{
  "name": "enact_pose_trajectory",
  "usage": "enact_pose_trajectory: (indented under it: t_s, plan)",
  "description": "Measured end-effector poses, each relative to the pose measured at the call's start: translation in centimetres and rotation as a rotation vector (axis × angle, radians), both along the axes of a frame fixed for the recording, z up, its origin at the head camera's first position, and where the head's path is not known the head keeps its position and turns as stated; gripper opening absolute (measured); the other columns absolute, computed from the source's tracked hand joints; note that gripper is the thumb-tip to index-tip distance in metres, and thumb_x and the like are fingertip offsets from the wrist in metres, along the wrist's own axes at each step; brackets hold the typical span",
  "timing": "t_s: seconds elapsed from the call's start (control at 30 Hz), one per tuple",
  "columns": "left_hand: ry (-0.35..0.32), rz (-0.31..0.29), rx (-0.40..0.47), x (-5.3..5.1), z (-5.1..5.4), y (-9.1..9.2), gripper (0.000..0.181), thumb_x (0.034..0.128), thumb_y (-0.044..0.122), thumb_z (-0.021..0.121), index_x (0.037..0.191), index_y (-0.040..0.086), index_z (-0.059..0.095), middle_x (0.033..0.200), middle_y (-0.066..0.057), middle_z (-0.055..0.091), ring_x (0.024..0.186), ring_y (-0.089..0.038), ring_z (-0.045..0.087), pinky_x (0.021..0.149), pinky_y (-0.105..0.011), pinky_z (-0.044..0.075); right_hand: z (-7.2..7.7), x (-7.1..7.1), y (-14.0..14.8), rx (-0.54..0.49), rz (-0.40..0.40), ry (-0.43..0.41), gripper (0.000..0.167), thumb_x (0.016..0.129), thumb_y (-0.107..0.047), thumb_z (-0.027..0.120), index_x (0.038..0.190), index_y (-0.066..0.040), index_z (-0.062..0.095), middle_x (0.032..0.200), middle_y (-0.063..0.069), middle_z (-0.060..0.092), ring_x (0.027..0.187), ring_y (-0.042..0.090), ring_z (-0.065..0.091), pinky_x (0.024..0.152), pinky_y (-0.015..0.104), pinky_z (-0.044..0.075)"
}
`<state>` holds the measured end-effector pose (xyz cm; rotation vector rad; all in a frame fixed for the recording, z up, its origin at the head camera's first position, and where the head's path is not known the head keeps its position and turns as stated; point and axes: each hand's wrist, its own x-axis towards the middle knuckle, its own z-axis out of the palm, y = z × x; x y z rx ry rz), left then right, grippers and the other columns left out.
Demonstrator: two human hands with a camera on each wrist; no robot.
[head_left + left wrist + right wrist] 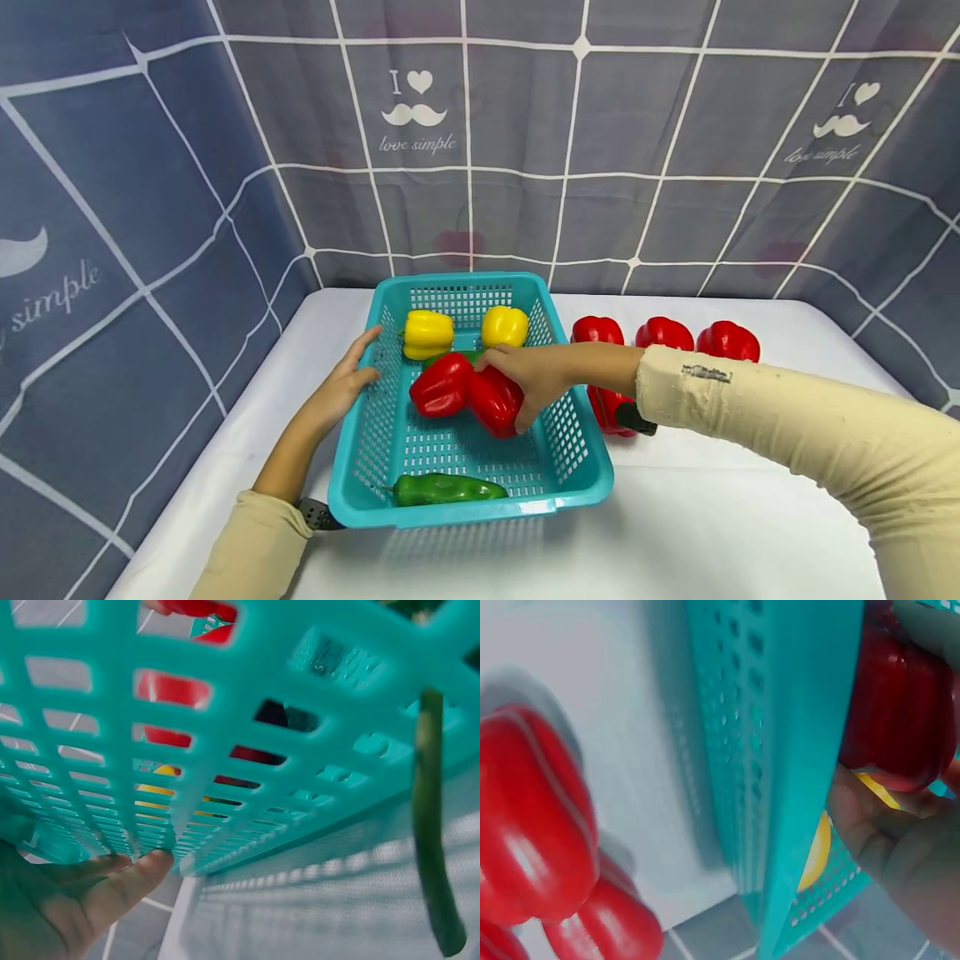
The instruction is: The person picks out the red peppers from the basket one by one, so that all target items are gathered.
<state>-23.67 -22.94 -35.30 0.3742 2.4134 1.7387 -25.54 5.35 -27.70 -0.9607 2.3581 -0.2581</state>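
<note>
My right hand (534, 375) reaches over the basket's right rim and grips a red bell pepper (495, 403), its fingers curled round it. Left of that pepper, and touching it in the head view, lies another red bell pepper (441, 386). The turquoise plastic basket (471, 515) also contains two yellow bell peppers (428, 335) at the back, a long green pepper (448, 489) near the front, and something green partly hidden behind the red ones. Against the basket's left outer side rests my left hand (339, 392), fingers extended; the left wrist view shows its fingertips (156, 862) at the lattice wall.
Right of the basket, several red bell peppers (727, 341) sit on the white table (750, 508); my right forearm hides part of that group. A dark grid-patterned curtain (517, 208) closes off the back and both sides.
</note>
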Motion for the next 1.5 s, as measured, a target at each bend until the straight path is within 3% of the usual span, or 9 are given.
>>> enact_pose_trajectory:
  t_s: [0.17,0.5,0.8,0.97,1.13,1.5]
  plan:
    - [0.009,-0.002,-0.003,0.2,0.2,-0.2,0.071,0.0843,0.003,0.036,0.147,0.009,0.003,0.152,-0.019,-0.002,0.137,-0.039,0.007,0.107,-0.061,0.011,0.8,-0.2,1.5,-0.056,-0.029,0.036,0.084,0.063,-0.017,0.082,0.131,-0.019,0.032,0.127,0.004,0.042,0.118,0.023,0.040,0.078,0.032,0.053]
    - [0.005,-0.020,0.015,0.3,0.1,0.1,0.071,0.0841,0.002,0.035,0.147,0.009,0.002,0.152,-0.020,-0.003,0.136,-0.041,0.007,0.105,-0.059,0.016,2.5,-0.1,5.1,-0.142,-0.085,0.117,0.087,0.061,-0.017,0.082,0.132,-0.015,0.033,0.128,0.007,0.042,0.118,0.027,0.041,0.078,0.034,0.053]
    - [0.008,-0.020,0.019,0.3,-0.1,0.1,0.072,0.0832,0.001,0.035,0.147,0.007,0.003,0.152,-0.020,-0.004,0.137,-0.040,0.004,0.106,-0.060,0.012,3.2,0.0,8.7,-0.242,-0.145,0.176,0.086,0.060,-0.018,0.083,0.132,-0.013,0.035,0.127,0.008,0.044,0.116,0.029,0.044,0.078,0.038,0.053]
    - [0.004,-0.024,0.022,0.3,0.1,0.1,0.072,0.0834,0.001,0.035,0.147,0.007,0.002,0.152,-0.020,-0.005,0.136,-0.041,0.004,0.106,-0.060,0.013,3.0,-0.1,10.7,-0.281,-0.200,0.179,0.085,0.060,-0.019,0.083,0.131,-0.013,0.035,0.126,0.007,0.045,0.116,0.028,0.044,0.078,0.038,0.054]
    - [0.002,-0.030,0.028,0.2,0.2,-0.1,0.072,0.0830,0.001,0.034,0.147,0.007,0.000,0.151,-0.021,-0.007,0.136,-0.042,0.004,0.105,-0.061,0.014,2.3,-0.1,12.2,-0.331,-0.198,0.201,0.082,0.064,-0.021,0.081,0.130,-0.010,0.035,0.126,0.006,0.045,0.116,0.026,0.045,0.081,0.038,0.052]
    - [-0.003,-0.034,0.023,0.4,0.2,0.1,0.072,0.0841,0.003,0.033,0.147,0.009,-0.001,0.152,-0.020,-0.008,0.135,-0.042,0.006,0.102,-0.059,0.021,1.1,0.5,16.1,-0.323,-0.296,0.207,0.078,0.065,-0.021,0.080,0.129,-0.010,0.037,0.123,0.009,0.044,0.113,0.031,0.045,0.075,0.037,0.054]
